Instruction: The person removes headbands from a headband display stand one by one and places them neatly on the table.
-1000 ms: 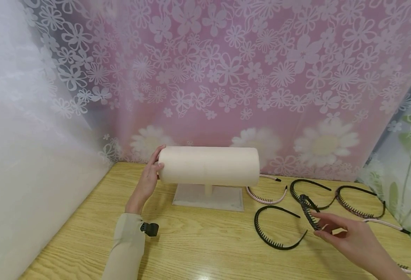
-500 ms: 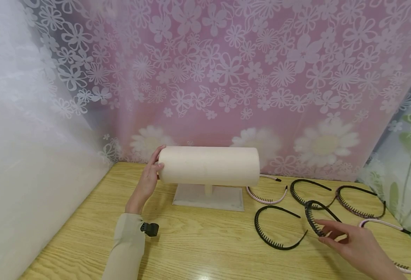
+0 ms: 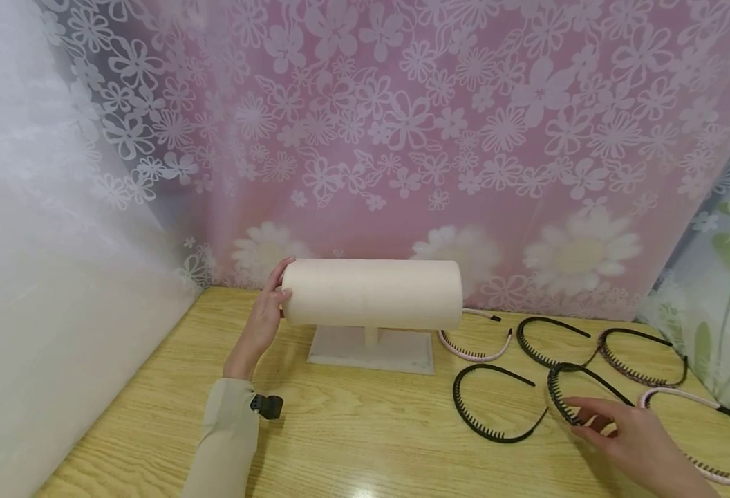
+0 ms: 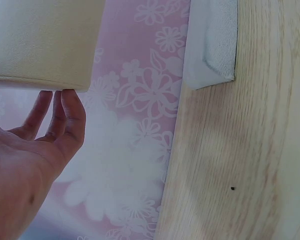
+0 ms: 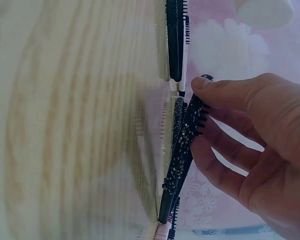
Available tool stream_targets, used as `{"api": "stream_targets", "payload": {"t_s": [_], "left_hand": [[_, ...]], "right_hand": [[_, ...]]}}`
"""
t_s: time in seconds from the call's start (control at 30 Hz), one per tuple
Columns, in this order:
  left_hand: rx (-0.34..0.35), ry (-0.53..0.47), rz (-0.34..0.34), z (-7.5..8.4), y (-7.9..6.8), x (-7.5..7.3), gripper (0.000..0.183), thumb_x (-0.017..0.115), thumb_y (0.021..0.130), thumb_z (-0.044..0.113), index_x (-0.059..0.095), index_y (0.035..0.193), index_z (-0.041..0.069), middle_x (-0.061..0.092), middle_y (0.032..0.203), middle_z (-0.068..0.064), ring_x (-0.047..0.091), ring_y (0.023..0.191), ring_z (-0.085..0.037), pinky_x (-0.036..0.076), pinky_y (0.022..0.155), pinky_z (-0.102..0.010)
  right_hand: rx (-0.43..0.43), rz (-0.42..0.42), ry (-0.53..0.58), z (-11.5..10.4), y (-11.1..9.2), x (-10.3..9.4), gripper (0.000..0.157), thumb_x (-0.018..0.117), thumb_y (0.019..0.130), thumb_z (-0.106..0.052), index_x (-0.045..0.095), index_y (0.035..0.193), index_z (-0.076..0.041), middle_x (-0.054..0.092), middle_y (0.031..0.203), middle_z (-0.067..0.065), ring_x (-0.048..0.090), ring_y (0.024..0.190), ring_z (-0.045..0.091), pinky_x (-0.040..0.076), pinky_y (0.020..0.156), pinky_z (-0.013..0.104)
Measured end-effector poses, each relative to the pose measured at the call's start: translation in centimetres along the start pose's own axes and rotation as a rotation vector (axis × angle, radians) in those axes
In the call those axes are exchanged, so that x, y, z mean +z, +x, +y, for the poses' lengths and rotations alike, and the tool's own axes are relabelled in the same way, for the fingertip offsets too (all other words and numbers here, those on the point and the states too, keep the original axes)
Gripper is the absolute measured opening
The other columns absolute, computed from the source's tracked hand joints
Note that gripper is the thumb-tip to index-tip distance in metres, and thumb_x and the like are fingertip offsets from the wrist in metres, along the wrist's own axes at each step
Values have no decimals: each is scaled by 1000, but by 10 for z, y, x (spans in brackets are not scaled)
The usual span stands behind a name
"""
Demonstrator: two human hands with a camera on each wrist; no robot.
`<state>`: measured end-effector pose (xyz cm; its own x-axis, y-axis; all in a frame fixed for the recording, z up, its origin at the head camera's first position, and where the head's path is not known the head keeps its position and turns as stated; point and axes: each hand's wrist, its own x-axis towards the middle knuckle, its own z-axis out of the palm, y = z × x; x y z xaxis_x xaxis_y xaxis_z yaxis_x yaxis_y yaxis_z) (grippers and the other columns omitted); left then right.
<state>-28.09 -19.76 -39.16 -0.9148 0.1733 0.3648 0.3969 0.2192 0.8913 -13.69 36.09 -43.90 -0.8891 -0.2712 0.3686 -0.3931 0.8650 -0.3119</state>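
My left hand (image 3: 262, 330) rests its fingertips on the left end of a cream padded cylinder (image 3: 371, 294), part of a headband display stand with a flat grey base (image 3: 340, 351). In the left wrist view, fingertips (image 4: 72, 95) meet the cylinder's end with gaps between them. My right hand (image 3: 635, 434) pinches a black glittery toothed headband (image 3: 554, 394) by its side, thumb and fingers on opposite faces. The right wrist view has this headband (image 5: 182, 140) tilted, one end down close to the tabletop.
On the wooden table (image 3: 315, 436), a plain black headband (image 3: 464, 411) lies left of the right hand. A pink one (image 3: 477, 357) is beside the stand, dark ones (image 3: 536, 353) (image 3: 626, 370) lie behind, and pink ones (image 3: 676, 391) are at the far right. A flowered curtain (image 3: 365, 138) hangs behind.
The right hand has turned the black headband from edge-on to flatter and brought it slightly right and down towards the table. The left hand and the stand have not moved.
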Motion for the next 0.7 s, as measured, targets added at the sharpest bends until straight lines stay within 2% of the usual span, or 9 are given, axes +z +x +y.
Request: {"api": "stream_targets", "payload": {"t_s": [0.07, 0.2, 0.3, 0.7], "left_hand": [[1, 1, -2, 0, 0, 0, 59, 32, 105, 25, 24, 164, 28, 33, 161, -13, 49, 122, -41, 50, 82, -41], [-6, 5, -1, 0, 0, 0, 58, 32, 106, 26, 25, 163, 33, 33, 161, -13, 49, 123, -42, 49, 83, -42], [-9, 0, -2, 0, 0, 0, 58, 31, 106, 26, 26, 163, 34, 33, 161, -12, 49, 123, -42, 49, 84, -42], [-6, -11, -6, -2, 2, -1, 59, 30, 106, 25, 24, 164, 29, 33, 162, -12, 49, 124, -42, 49, 85, -43]], "right_hand": [[19, -27, -17, 0, 1, -1, 38, 87, 72, -3, 77, 108, -4, 67, 72, -18, 54, 63, -12, 44, 51, 22], [90, -151, -28, -2, 5, -3, 38, 85, 78, -9, 76, 115, -6, 68, 77, -16, 55, 65, -10, 45, 55, 22], [112, -216, -36, -3, 8, -3, 39, 84, 80, -12, 75, 118, -7, 69, 79, -15, 56, 66, -8, 47, 57, 23], [107, -289, -128, -3, 17, 1, 36, 83, 81, -11, 76, 116, -8, 68, 78, -14, 57, 66, -4, 48, 59, 23]]}}
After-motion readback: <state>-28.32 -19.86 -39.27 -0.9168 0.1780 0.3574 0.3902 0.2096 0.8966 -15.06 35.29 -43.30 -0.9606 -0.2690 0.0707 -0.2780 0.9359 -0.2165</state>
